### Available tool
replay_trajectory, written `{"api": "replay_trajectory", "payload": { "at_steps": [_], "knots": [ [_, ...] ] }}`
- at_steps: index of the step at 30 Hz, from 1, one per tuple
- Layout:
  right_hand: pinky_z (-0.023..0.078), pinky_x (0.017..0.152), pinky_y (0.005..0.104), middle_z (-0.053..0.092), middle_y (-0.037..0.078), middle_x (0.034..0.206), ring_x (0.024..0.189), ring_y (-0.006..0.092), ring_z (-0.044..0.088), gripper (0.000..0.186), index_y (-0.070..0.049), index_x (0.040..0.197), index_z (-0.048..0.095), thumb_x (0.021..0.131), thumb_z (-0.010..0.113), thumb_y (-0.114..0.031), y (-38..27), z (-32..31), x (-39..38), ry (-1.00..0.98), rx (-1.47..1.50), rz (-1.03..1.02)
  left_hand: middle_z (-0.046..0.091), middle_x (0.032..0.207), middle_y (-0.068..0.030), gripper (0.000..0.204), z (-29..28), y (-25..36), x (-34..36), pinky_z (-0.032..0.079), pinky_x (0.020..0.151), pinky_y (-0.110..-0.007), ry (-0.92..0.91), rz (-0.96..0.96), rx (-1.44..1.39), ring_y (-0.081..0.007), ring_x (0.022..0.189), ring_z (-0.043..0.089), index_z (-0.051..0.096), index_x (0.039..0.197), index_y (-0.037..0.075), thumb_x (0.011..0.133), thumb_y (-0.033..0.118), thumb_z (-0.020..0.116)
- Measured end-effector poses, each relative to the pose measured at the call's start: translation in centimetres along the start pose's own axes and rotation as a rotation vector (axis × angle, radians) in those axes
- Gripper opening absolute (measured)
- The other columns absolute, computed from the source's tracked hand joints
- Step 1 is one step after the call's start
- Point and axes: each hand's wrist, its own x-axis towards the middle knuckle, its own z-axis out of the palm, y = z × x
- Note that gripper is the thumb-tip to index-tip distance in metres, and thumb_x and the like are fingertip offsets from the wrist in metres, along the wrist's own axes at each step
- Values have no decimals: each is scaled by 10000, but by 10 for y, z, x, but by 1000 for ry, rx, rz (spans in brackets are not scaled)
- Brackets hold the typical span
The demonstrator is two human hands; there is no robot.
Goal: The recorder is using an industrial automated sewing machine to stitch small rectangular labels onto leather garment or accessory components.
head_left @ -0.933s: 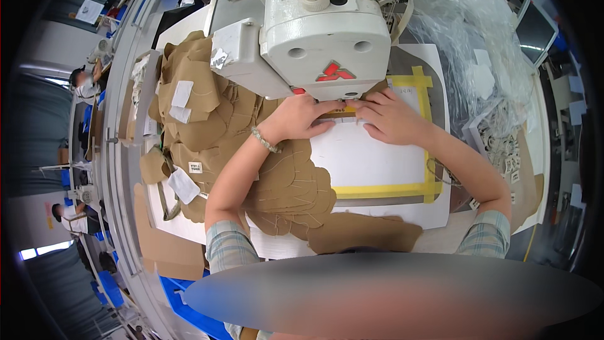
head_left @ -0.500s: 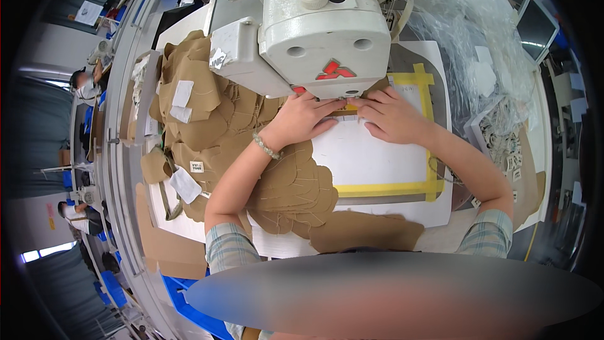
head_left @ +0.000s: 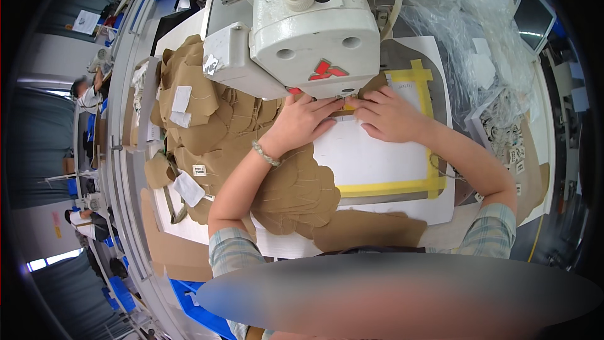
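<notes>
My left hand (head_left: 303, 122) and my right hand (head_left: 391, 116) lie close together, low in front of the white sewing machine head (head_left: 314, 44). Both hands have their fingers stretched forward and their thumbs apart. The fingertips press down near a brown cloth piece (head_left: 375, 84), partly hidden beneath the machine head. Under my hands is a white sheet (head_left: 371, 160) bordered with yellow tape (head_left: 390, 187). The needle area is hidden by the machine head and my fingers. A beaded bracelet (head_left: 265, 153) circles my left wrist.
Brown cut cloth pieces (head_left: 292, 195) pile up on the left, with paper slips (head_left: 181, 99) on top. One cloth piece (head_left: 371, 230) lies at the near edge. Clear plastic sheeting (head_left: 440, 25) and a tray of small labels (head_left: 503, 129) are at right. A blue crate (head_left: 198, 311) stands lower left.
The whole view has shifted slightly. Both hands keep nearly the same place by the machine, with only small finger movement.
</notes>
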Motion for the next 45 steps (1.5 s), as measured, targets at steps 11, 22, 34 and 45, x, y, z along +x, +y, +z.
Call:
{"api": "replay_trajectory", "payload": {
  "at_steps": [11, 22, 34, 45],
  "knots": [
    [413, 868, 328, 641, 48, 1176, 1003, 187, 553, 165, -84, 937, 602, 784, 626, -142, -17, -5, -2, 86, -153, -26, 640, 1201, -53, 381, -1, -13, 11, 366, 941, -425, -77, -79, -140, -258, 1066, 583, 664, 1223, 167, 854, 261, 677],
    [427, 811, 344, 616, 45, 1066, 982, 204, 544, 187, -72, 884, 623, 741, 719, -141, -29, -12, -16, 148, -87, 54, 679, 1010, -124, 346, -1, -15, 11, 436, 862, -430, -93, -100, -174, -314, 970, 617, 680, 1201, 137, 871, 238, 659],
    [410, 849, 337, 615, -30, 970, 972, 184, 526, 138, -99, 908, 668, 782, 694, -148, 19, -17, -21, 145, -154, 252, 638, 834, -171, 265, -11, -37, -16, 487, 613, -390, 154, -276, -99, -351, 682, 606, 641, 923, -18, 867, 237, 687],
    [390, 870, 322, 583, 4, 918, 987, 177, 529, 64, -109, 758, 623, 724, 606, -57, 15, -34, -23, -66, -258, 229, 672, 768, -109, 239, -9, -11, 1, 399, 870, -436, 10, -503, -256, -303, 802, 634, 664, 873, 14, 787, 221, 746]
  ]
}}
